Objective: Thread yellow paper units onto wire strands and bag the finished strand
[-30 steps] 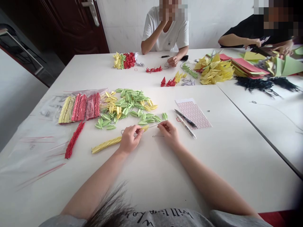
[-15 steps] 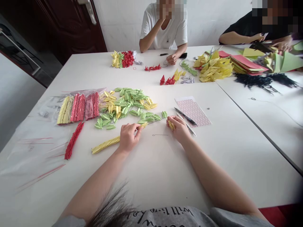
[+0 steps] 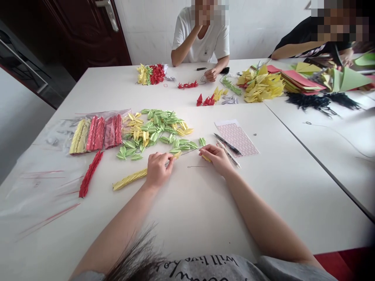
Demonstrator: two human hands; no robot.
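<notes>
My left hand (image 3: pixel 157 170) is closed on the upper end of a long yellow string of folded paper pieces (image 3: pixel 130 178) that lies on the white table (image 3: pixel 193 210). A thin dark wire (image 3: pixel 190 151) runs from that end to my right hand (image 3: pixel 216 158), which pinches the wire together with a small yellow folded piece (image 3: pixel 206 158). A second short wire (image 3: pixel 197 167) lies on the table between my hands. Just beyond them spreads a pile of green and yellow folded pieces (image 3: pixel 158 130).
A red string of folded pieces (image 3: pixel 90 174) and a plastic bag of finished strings (image 3: pixel 95 132) lie at left. A sticker sheet (image 3: pixel 236 137) and two pens (image 3: pixel 227 145) sit right of my hand. Two other people sit at the far side with coloured paper piles (image 3: pixel 260 86).
My right hand went right to the pile's edge, took up a yellow piece, and has drawn slightly back toward the wire. My left hand stays put on the yellow string.
</notes>
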